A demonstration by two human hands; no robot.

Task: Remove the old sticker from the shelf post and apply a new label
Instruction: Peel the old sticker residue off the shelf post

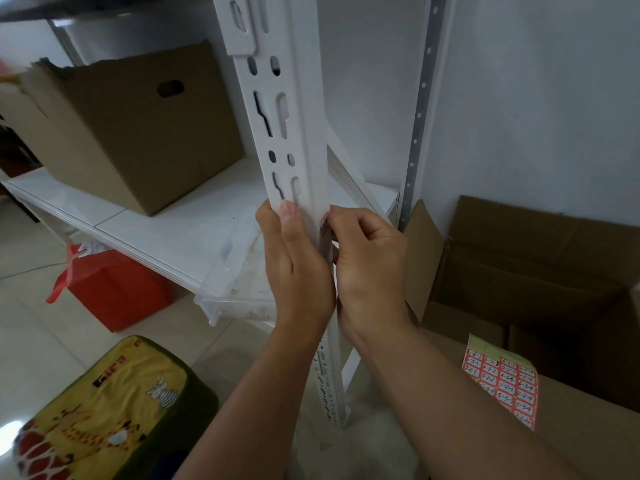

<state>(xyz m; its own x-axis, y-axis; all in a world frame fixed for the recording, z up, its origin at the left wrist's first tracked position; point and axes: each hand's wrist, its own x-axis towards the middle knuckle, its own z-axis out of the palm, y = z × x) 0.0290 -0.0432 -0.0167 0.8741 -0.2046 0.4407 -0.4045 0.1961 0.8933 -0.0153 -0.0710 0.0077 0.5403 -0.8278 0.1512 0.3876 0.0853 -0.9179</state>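
beside an open carton [540, 271], left hand [294, 261] grips the post [294, 133]; right hand [370, 258] pinches its sticker [323, 226].

two hands [298, 261], three cardboard boxes [138, 133]

- There is one view only, from a wide-angle camera worn on the person's head, so no second view shares any of the scene.
- It looks forward and steeply down, along both forearms to the left hand [294, 261] and right hand [369, 258].
- It sits close: the white slotted metal shelf post [284, 133] runs through the middle of the frame from the top edge down to the floor.
- The wide lens bends straight lines near the edges.
- To the left the view takes in the white shelf board [166, 223]; to the right, the white wall [536, 98].
- The pale tiled floor [31, 306] fills the lower left.
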